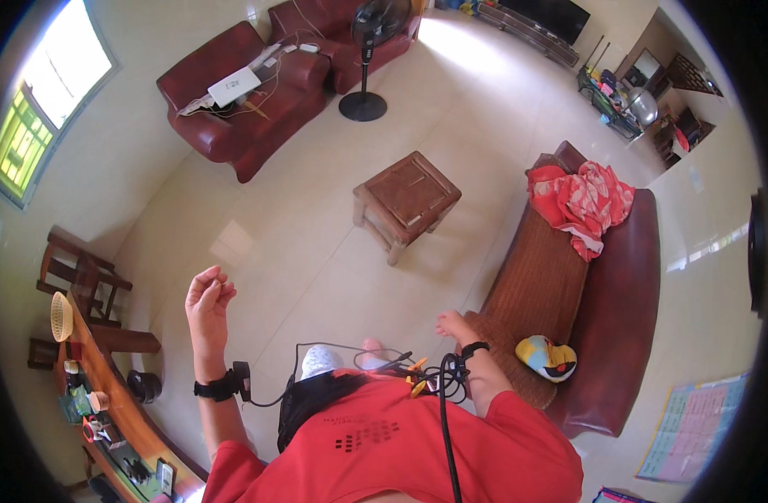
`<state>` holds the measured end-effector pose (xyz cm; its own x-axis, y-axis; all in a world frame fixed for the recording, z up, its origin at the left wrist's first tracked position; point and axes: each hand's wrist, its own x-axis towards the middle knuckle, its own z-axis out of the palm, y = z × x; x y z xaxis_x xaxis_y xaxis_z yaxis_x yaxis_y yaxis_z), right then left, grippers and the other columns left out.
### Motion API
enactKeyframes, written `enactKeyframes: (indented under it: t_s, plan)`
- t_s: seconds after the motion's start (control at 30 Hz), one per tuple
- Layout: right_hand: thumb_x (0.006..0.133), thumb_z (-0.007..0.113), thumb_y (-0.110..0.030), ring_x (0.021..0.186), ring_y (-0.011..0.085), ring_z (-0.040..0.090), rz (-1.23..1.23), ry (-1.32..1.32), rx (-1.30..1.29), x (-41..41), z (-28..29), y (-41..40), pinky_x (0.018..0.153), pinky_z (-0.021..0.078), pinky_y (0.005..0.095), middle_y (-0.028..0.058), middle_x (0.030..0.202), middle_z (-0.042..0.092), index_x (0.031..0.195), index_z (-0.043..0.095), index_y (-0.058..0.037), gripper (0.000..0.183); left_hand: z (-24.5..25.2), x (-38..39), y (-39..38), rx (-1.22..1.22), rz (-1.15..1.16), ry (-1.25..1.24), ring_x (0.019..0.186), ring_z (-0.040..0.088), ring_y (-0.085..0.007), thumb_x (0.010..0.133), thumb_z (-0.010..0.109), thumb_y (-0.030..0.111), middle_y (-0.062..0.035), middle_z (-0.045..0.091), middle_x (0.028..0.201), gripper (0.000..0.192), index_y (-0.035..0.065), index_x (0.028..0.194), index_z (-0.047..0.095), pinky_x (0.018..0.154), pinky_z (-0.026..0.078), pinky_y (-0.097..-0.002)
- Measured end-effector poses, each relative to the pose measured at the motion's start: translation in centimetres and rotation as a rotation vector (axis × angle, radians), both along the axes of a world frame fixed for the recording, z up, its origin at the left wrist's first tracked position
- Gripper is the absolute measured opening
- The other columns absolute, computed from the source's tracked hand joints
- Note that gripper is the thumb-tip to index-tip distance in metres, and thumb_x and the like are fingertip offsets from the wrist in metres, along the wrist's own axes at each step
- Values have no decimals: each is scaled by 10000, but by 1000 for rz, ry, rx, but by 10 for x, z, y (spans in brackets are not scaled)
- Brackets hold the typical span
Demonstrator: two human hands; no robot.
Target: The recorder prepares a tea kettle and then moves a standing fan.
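Note:
My left hand [209, 298] is raised over the tiled floor at the left, its fingers curled towards the thumb. Whether something small lies between the fingertips cannot be told. My right hand [451, 324] is held low beside the woven end of the long sofa [622, 302], fingers bent; its palm is hidden. Each wrist wears a black strap, and black cables [450, 377] with orange clips hang in front of my red shirt. Beyond my hands stands a square wooden stool [412, 192].
A wooden counter [123, 415] with a basket [61, 316] and small items runs along the left. A floor fan [363, 106] stands by a dark red armchair [258, 119]. A red patterned blanket [582, 201] and a yellow-and-blue cushion [546, 358] lie on the long sofa.

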<state>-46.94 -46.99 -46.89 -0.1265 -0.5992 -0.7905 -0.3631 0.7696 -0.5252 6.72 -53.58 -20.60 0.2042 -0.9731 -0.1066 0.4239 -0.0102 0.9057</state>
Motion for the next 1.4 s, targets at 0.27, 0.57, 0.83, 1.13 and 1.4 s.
enactKeyframes:
  t_s: [0.27, 0.57, 0.83, 1.13, 1.4]
  plan:
    - [905, 470, -140, 733, 225, 680, -6, 41, 5, 59, -8, -118, 596, 532, 324, 147, 955, 665, 1157, 571, 6, 309, -16, 40, -146, -39, -37, 40, 837, 617, -138, 908, 540, 32, -50, 629, 977, 228, 24, 1129, 597, 801, 519, -277]
    - [911, 501, -161, 732, 238, 678, -162, 9, 78, 120, 4, -205, 598, 542, 345, 138, 924, 669, 1072, 590, -2, 243, -21, 103, -308, 1, -110, 67, 830, 625, -156, 909, 522, 5, -74, 629, 977, 214, -1, 1111, 592, 794, 525, -290]
    - [908, 517, -146, 715, 252, 686, -198, 22, 112, 135, 24, -273, 595, 551, 344, 145, 907, 677, 1092, 597, 3, 250, -39, 89, -421, 54, -228, 135, 824, 617, -152, 912, 522, 10, -72, 625, 967, 207, -3, 1105, 595, 786, 518, -292]
    - [856, 576, -82, 650, 238, 678, 60, 14, -195, 93, -27, -382, 547, 547, 339, 139, 824, 674, 977, 624, 18, 164, -38, 53, -560, 10, -275, 59, 812, 609, -144, 913, 538, 22, -63, 628, 962, 203, 0, 1107, 597, 795, 509, -282]
    - [871, 564, -88, 651, 244, 675, 276, 268, -168, 77, -49, -467, 547, 545, 331, 144, 860, 670, 1061, 610, 10, 219, -25, 10, -642, 77, -359, -20, 820, 618, -136, 923, 532, 24, -62, 631, 956, 204, -2, 1119, 584, 792, 514, -278]
